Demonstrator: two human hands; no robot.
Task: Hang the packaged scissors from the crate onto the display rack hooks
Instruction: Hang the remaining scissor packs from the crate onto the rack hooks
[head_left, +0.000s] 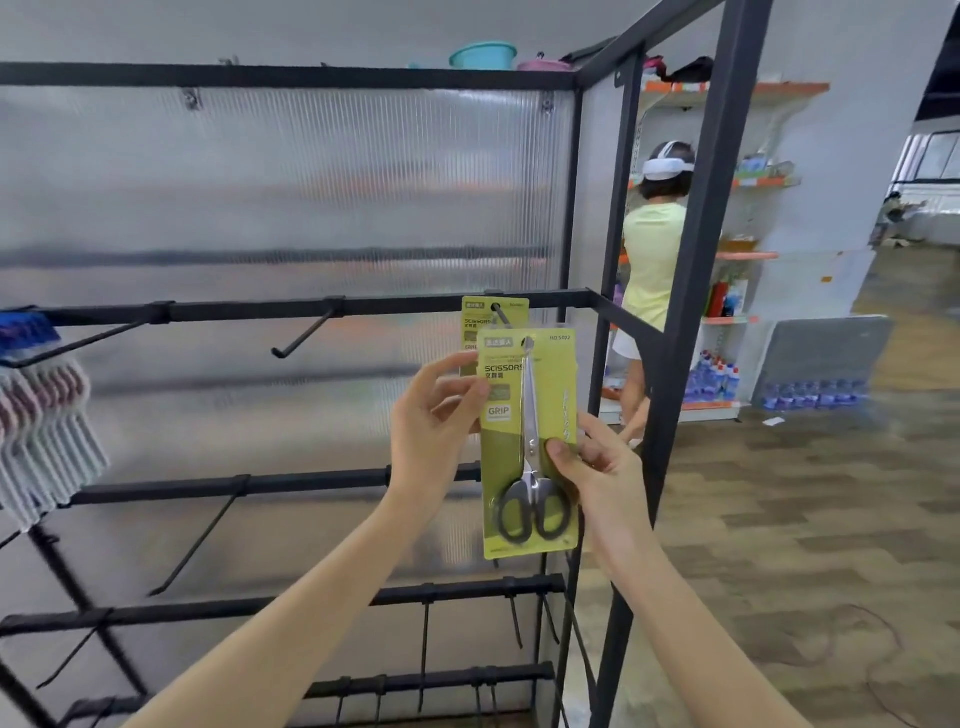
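Both my hands hold one yellow-green scissors pack (530, 441) with black-handled scissors inside. My left hand (436, 421) pinches its left edge near the top. My right hand (592, 467) grips its right edge near the middle. The pack's hanging hole sits at the tip of a black hook (503, 315) on the rack's upper right bar. A second scissors pack (493, 317) hangs further back on that same hook, mostly covered by the front one. The crate is out of view.
The black display rack (311, 309) has bare hooks (306, 332) to the left and on lower bars. Packaged white items (47, 441) hang at far left. A tall black frame post (691, 312) stands right. A person in yellow (652, 260) faces shelves behind.
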